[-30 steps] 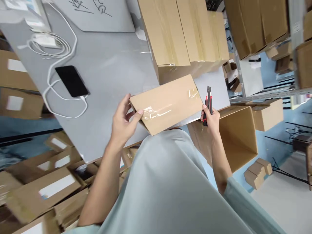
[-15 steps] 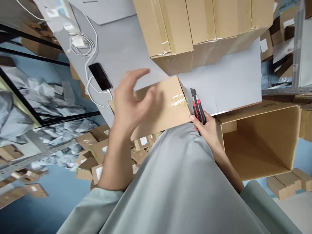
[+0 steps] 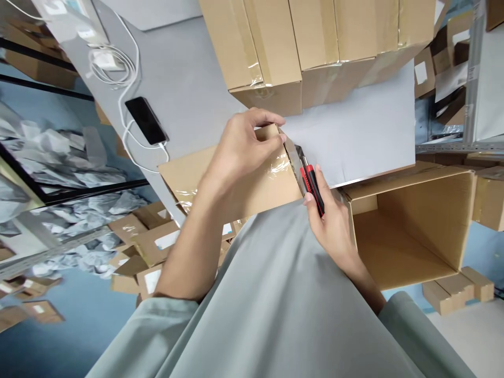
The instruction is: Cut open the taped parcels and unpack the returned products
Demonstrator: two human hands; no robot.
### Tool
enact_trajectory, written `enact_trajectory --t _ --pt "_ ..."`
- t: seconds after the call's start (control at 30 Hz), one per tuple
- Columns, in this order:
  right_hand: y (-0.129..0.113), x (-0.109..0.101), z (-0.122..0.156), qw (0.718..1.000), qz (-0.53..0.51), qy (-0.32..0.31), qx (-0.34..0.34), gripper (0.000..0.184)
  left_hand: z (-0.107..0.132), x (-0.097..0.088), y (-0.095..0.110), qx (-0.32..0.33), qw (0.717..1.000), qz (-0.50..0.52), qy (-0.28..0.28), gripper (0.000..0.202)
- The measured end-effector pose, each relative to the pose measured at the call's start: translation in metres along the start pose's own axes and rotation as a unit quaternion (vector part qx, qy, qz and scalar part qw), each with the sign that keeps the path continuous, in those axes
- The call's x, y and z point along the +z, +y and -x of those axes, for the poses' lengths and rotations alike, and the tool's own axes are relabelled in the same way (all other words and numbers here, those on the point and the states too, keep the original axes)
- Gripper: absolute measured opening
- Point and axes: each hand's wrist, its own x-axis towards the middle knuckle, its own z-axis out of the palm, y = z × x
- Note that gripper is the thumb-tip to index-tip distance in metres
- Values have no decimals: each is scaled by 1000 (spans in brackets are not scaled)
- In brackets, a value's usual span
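Observation:
A taped cardboard box (image 3: 255, 191) lies at the near edge of the grey table, in front of my body. My left hand (image 3: 252, 139) grips the box's far right corner, fingers over the far side and thumb on top. In my right hand (image 3: 331, 220) is a black and red utility knife (image 3: 312, 184). Its blade points away from me and lies against the box's right end; whether it has cut in, I cannot tell. Shiny clear tape covers part of the box near that end.
Several taped cardboard boxes (image 3: 315, 37) stand in a row at the back of the table (image 3: 189, 94). A phone (image 3: 146, 121) on a white cable lies at left. A large open carton (image 3: 409, 231) stands at right. Shelves with grey parcels (image 3: 66, 152) are at far left.
My left hand has come down from the air onto the box's corner. My right hand has brought the knife blade against the box's right end.

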Motion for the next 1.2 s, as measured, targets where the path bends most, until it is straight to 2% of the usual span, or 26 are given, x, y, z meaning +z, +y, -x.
enact_trajectory --t 0.13,0.43,0.53,0.67,0.77,0.83,1.0,1.1,1.2 --pt "-17 -7 4 993 113 -22 -24 60 -1 -1 -1 6 1000 0 -9 17" --pt "-34 1 6 975 217 -42 8 66 -2 -1 0 15 999 -26 -12 26" --pt "-53 2 7 956 284 -63 48 73 -1 0 -2 19 999 -27 -13 26" --pt "-89 7 -7 927 347 -108 99 87 -2 1 -7 35 999 -34 -11 24" --pt "-112 8 -17 915 366 -129 110 92 -5 2 -12 49 997 -50 -8 23" --pt "-121 4 -13 908 380 -138 108 91 -7 3 -15 57 996 -63 -11 22" --pt "-122 -12 16 893 418 -150 76 87 -6 9 -21 74 993 -91 -2 14" --pt "-115 -11 15 894 413 -154 81 87 -5 9 -20 79 992 -96 -3 12" --pt "-104 -4 7 909 380 -141 93 89 -3 7 -13 70 993 -99 -11 15"
